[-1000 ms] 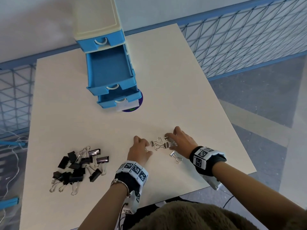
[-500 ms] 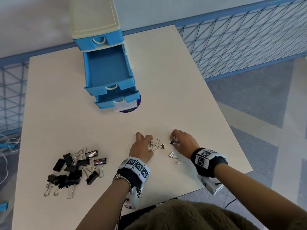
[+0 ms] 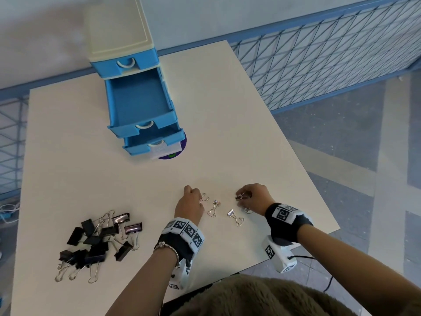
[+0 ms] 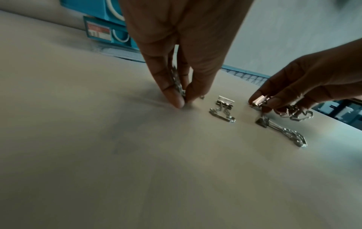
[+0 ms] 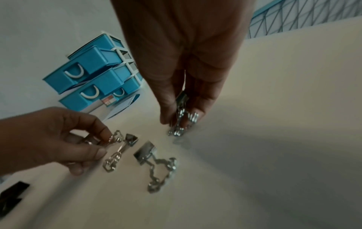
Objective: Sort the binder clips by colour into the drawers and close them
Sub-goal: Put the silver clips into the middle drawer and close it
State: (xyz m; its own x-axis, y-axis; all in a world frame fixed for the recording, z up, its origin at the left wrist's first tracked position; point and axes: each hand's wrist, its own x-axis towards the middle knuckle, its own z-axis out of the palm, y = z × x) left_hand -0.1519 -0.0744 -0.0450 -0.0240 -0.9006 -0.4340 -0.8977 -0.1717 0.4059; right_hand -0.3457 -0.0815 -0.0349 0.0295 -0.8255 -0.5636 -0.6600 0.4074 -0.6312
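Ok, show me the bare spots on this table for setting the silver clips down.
Bare table lies right of the drawer unit, and between the unit and the hands. Another patch lies left of the unit. Crowded: the black clips at the near left, and between the left hand and right hand.

Bottom drawer (image 3: pixel 148 142) interior mostly hidden
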